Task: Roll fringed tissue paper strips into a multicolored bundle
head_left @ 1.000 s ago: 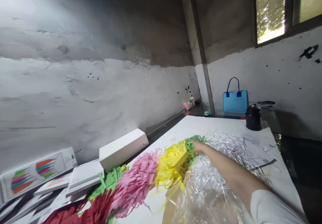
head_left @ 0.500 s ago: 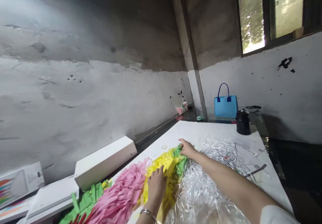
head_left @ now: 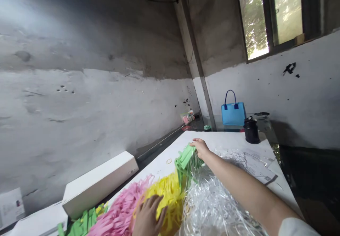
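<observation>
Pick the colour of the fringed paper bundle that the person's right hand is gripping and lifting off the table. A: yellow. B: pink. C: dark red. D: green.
D: the right hand is closed on the green fringed paper, raised above the white table, while the left hand presses flat on the yellow fringed paper beside the pink fringed paper.

You see matt green paper fringe [head_left: 186,160], glossy clear plastic strips [head_left: 212,204], a smooth white worktop [head_left: 225,140], and a rough plaster wall [head_left: 79,105].
</observation>
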Tool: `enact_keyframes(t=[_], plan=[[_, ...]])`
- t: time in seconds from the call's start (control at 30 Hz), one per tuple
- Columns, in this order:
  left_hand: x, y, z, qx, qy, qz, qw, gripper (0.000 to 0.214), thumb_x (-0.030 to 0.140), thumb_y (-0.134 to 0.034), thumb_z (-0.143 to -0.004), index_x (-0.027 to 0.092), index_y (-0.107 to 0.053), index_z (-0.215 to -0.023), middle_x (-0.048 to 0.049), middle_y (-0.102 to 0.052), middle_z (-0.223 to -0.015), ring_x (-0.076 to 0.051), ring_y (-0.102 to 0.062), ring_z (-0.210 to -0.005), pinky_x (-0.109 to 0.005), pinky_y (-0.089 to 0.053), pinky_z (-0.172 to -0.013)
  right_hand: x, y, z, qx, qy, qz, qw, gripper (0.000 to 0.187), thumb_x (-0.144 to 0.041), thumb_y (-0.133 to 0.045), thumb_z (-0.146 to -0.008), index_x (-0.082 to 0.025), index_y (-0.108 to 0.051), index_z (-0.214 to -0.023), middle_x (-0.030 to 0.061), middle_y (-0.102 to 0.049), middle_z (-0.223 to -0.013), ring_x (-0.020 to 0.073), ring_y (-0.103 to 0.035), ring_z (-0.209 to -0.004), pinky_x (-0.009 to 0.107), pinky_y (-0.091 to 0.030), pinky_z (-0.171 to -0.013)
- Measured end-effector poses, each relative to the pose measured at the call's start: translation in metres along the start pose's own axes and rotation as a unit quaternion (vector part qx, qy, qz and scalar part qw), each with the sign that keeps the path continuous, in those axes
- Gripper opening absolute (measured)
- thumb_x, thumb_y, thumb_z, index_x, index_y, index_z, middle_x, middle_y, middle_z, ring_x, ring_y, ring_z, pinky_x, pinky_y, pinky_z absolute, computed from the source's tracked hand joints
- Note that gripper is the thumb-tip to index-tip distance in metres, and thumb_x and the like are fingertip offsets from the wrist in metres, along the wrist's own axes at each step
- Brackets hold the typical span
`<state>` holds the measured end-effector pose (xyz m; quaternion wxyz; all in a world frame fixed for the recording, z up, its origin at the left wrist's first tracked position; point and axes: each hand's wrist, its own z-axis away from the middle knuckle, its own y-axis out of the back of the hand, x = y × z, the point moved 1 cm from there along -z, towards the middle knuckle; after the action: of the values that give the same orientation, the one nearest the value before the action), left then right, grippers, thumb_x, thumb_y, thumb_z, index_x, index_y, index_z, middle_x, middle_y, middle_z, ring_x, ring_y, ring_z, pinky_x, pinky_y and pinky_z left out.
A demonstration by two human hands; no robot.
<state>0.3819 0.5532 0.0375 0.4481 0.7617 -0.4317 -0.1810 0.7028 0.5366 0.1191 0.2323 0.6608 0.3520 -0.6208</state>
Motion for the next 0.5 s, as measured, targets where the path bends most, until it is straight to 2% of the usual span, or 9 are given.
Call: enact_keyframes(t=[0.07, 0.13, 0.23, 0.3, 0.4, 0.5], plan=[[0.021, 0.007, -0.020, 0.055, 0.016, 0.049, 0.997, 0.048, 0.045, -0.055, -0.091, 0.015, -0.064, -0.128, -0.0188, -0.065, -0.130, -0.035, -0.057, -0.123, -0.054, -0.042, -0.103, -0.001, -0.009, 0.008, -0.015, 0.007, -0.007, 1.000, 0.033, -0.034, -0.063, -0.100, -0.017, -0.059, -0.128, 0.0095, -0.063, -0.126, 0.0238, -0.066, -0.104, 0.044, -0.059, -0.087], [0.042, 0.015, -0.044, 0.083, 0.023, 0.102, 0.991, 0.053, 0.046, -0.059, -0.090, 0.018, -0.059, -0.135, -0.0173, -0.058, -0.142, -0.035, -0.048, -0.133, -0.056, -0.035, -0.111, -0.001, -0.020, 0.016, -0.034, 0.012, 0.003, 0.999, 0.034, -0.034, -0.063, -0.100, -0.017, -0.059, -0.128, 0.0095, -0.063, -0.126, 0.0238, -0.067, -0.104, 0.044, -0.059, -0.087], [0.058, 0.024, -0.076, 0.085, 0.063, 0.191, 0.976, 0.024, 0.033, -0.065, -0.089, 0.024, -0.072, -0.110, -0.0093, -0.066, -0.130, -0.032, -0.049, -0.132, -0.059, -0.031, -0.114, 0.002, -0.028, 0.029, -0.073, 0.015, 0.047, 0.996, 0.034, -0.034, -0.063, -0.100, -0.017, -0.059, -0.129, 0.0095, -0.063, -0.126, 0.0237, -0.067, -0.104, 0.043, -0.059, -0.086], [0.053, 0.029, -0.090, 0.091, 0.132, 0.259, 0.952, 0.014, 0.030, -0.068, -0.090, 0.020, -0.071, -0.099, -0.0072, -0.069, -0.120, -0.028, -0.056, -0.123, -0.057, -0.039, -0.109, 0.009, -0.022, 0.040, -0.107, 0.015, 0.095, 0.990, 0.034, -0.035, -0.063, -0.100, -0.017, -0.059, -0.128, 0.0094, -0.063, -0.125, 0.0234, -0.067, -0.103, 0.043, -0.059, -0.086], [0.032, 0.047, -0.102, 0.115, 0.255, 0.377, 0.883, 0.025, 0.036, -0.067, -0.093, 0.016, -0.066, -0.109, -0.0063, -0.068, -0.115, -0.022, -0.067, -0.103, -0.046, -0.056, -0.090, 0.028, 0.002, 0.062, -0.167, 0.020, 0.188, 0.968, 0.031, -0.035, -0.063, -0.100, -0.016, -0.061, -0.125, 0.0088, -0.064, -0.122, 0.0227, -0.067, -0.101, 0.042, -0.059, -0.085], [0.013, 0.088, -0.109, 0.166, 0.306, 0.506, 0.789, 0.028, 0.036, -0.064, -0.095, 0.017, -0.064, -0.115, -0.0059, -0.069, -0.112, -0.018, -0.069, -0.091, -0.038, -0.060, -0.078, 0.051, 0.033, 0.087, -0.216, 0.048, 0.283, 0.933, 0.029, -0.034, -0.066, -0.098, -0.016, -0.065, -0.120, 0.0070, -0.065, -0.123, 0.0246, -0.067, -0.101, 0.041, -0.059, -0.084]])
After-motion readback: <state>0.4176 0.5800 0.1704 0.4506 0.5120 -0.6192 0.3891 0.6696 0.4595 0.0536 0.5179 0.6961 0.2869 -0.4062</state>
